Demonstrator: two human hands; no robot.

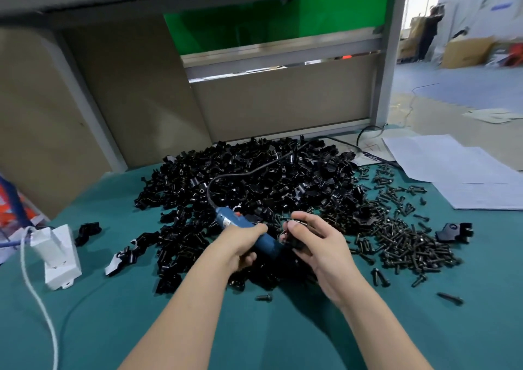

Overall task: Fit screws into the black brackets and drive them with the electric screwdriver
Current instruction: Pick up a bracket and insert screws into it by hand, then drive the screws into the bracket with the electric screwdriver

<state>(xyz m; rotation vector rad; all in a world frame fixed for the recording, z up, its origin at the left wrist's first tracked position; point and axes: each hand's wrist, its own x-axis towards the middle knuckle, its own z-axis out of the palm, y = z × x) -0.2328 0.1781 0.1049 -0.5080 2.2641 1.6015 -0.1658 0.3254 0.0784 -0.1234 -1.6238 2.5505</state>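
Mid-task: left hand [240, 245] grips electric screwdriver [226, 220]; right hand [319, 245] clasps one black bracket [295, 242]. Large bracket heap [254, 177] and loose screws [410, 245] near the tabletop [141, 327] right edge: most work apparently remains.

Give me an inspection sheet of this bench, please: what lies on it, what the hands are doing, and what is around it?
Surface: green mat covering the bench.
Job's things: heap of black brackets in the middle; loose black screws to its right; blue electric screwdriver.
Clutter: paper sheets far right; white power strip at left; stray bracket beyond the screws.
Hands: left hand grips the screwdriver; right hand holds a bracket at its tip end.
Cables: black cord runs from the screwdriver over the heap; white cord leaves the strip.
Surroundings: cardboard panels, green board behind; person by boxes far right.
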